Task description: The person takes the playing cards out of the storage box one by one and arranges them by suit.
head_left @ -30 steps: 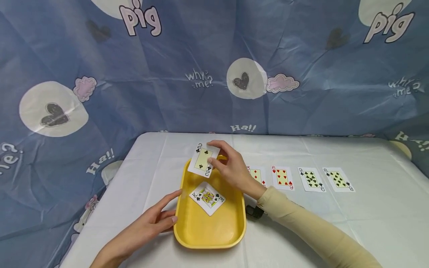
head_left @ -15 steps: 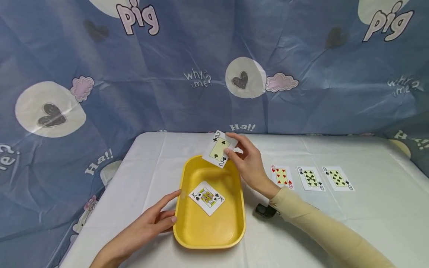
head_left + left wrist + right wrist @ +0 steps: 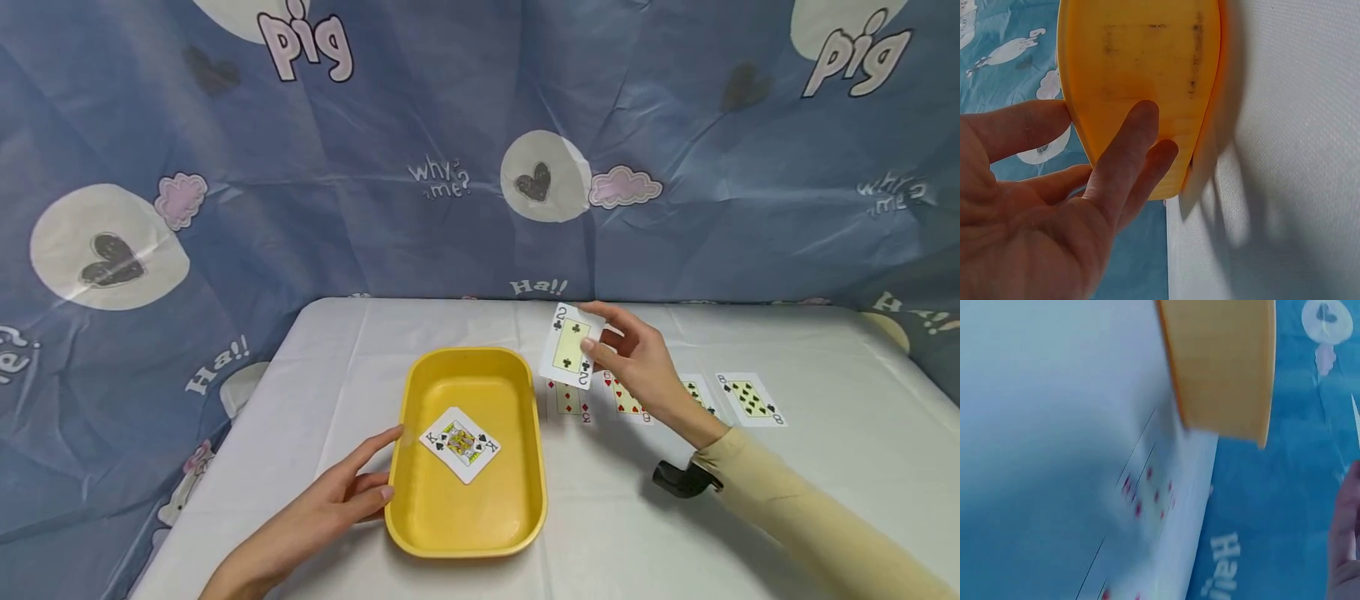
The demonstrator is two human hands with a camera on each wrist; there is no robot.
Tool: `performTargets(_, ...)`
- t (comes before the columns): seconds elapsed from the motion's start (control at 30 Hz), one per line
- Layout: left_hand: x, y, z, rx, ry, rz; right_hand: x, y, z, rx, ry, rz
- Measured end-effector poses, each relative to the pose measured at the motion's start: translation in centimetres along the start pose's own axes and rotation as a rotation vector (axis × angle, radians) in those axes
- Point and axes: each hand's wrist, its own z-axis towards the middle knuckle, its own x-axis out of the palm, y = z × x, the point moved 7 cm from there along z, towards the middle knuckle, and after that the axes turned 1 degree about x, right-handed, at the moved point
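So the two of clubs [image 3: 564,350] was over the far end of the yellow tray [image 3: 480,521] half a second ago, and now it's past the tray's right side, held up above a diamonds card [image 3: 568,406]. Right grip [image 3: 637,358] has it pinched between thumb and fingers. Left grip [image 3: 341,496] hasn't budged, fingers spread against the tray's left wall. King of spades [image 3: 460,444] lies inside the tray. My read: the two's clear of the tray but not set down yet.

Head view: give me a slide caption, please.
Right hand pinches the two of clubs while the left hand touches the yellow tray, a king of spades inside.
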Motion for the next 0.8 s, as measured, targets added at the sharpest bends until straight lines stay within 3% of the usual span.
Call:
performTargets(0.17, 0.0, 0.0, 0.0, -0.001, -0.001, 0.0, -3.2, -0.4, -2.2, 0.062, 0.023, -0.154)
performTargets(0.47, -0.2, 0.2, 0.1, -0.029, -0.026, 0.009, -7.8, -1.8, -6.5, 0.154, 0.049, -0.28)
performTargets(0.8, -0.2, 0.1, 0.1, -0.017, -0.025, 0.021, -10.2, -2.7, -10.5, 0.147, 0.105, -0.454)
